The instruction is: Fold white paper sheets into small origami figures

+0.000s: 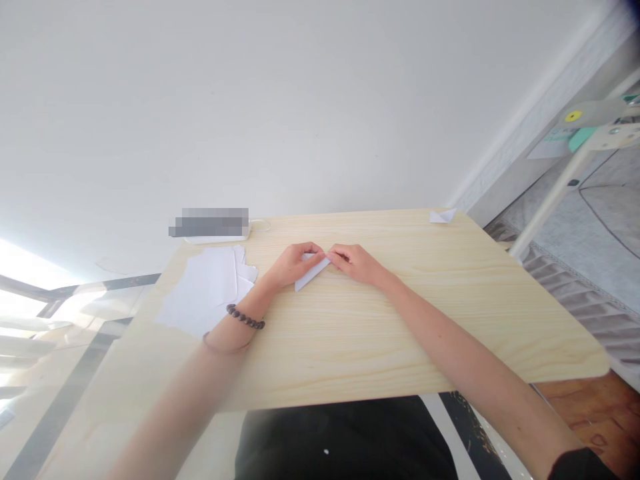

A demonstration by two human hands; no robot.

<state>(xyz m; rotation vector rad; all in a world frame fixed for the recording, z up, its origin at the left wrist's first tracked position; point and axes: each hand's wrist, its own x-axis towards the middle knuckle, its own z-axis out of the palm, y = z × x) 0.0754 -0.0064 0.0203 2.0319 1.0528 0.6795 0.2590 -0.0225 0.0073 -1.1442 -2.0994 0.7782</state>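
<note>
A small folded piece of white paper (311, 275) is held between my two hands above the middle of the wooden table. My left hand (295, 263) grips its upper edge, thumb on the near side and fingers curled behind. The fingertips of my right hand (353, 262) pinch the paper's right-hand tip, close against my left fingertips. One end of the paper points down and left, below my left hand. Part of it is hidden behind the fingers. A beaded bracelet (245, 317) circles my left wrist.
Several loose white sheets (210, 280) lie on the table (340, 353) to the left. Behind them sits a white-edged object (217, 238), mostly blurred out. A folded white paper shape (442, 217) stands at the far right corner. A wall (310, 120) rises behind the table.
</note>
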